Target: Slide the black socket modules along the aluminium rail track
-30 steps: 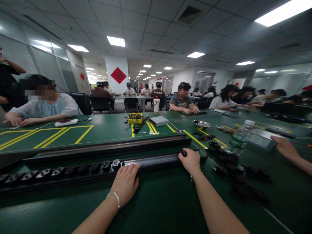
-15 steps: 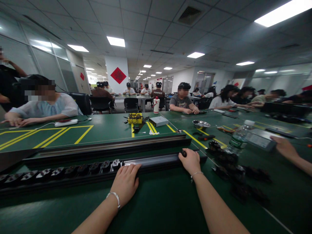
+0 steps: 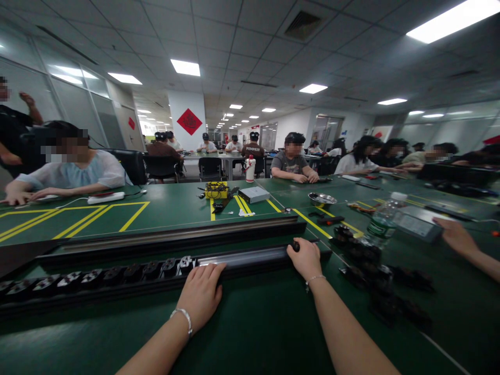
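Observation:
A long black rail (image 3: 250, 257) lies across the green table (image 3: 250, 333) in front of me, its left part filled with several black socket modules (image 3: 97, 276). My left hand (image 3: 201, 294) rests palm down on the rail's near edge, fingers stretched out flat. My right hand (image 3: 307, 259) is closed round a small black part (image 3: 297, 246) at the rail's right end. A second long black rail (image 3: 175, 237) lies just behind the first.
A heap of loose black modules (image 3: 375, 276) lies to the right, with a plastic water bottle (image 3: 383, 219) behind it. Another person's hand (image 3: 457, 237) reaches in at the right. A metal bowl (image 3: 322, 198), a grey box (image 3: 254, 194) and a yellow tool (image 3: 217, 189) stand further back. Several people sit round the tables.
My hands have stayed in place. The person standing at the far left has raised an arm.

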{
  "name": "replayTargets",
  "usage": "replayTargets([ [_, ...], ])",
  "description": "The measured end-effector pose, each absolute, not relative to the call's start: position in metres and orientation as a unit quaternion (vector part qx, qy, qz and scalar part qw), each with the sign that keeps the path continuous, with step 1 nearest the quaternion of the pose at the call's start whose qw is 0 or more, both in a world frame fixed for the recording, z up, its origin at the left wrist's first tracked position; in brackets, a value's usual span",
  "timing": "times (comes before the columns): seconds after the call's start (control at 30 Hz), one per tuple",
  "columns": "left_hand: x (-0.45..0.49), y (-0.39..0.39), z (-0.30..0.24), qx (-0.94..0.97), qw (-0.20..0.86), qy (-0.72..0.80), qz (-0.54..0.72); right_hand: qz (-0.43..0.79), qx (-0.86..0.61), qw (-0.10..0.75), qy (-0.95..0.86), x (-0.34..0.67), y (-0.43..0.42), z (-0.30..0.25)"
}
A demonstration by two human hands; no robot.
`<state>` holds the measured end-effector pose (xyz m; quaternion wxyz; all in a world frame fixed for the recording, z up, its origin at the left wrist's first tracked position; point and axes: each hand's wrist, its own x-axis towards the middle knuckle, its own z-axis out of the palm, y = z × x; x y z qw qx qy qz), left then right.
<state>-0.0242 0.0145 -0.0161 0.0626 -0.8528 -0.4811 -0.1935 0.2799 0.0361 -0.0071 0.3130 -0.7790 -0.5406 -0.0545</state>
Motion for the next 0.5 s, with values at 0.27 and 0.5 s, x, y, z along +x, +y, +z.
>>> replayTargets([
  [0.27, -0.0238, 0.0139, -0.0152, -0.852, 0.059, -0.482, -0.195, -0.055, -0.78, 0.312, -0.539, 0.2785, 0.0347, -0.0058],
  [0.5, -0.0236, 0.0143, -0.0146, -0.852, 0.055, -0.485, -0.187, -0.078, -0.79, 0.316, -0.52, 0.2774, 0.0346, -0.0085],
])
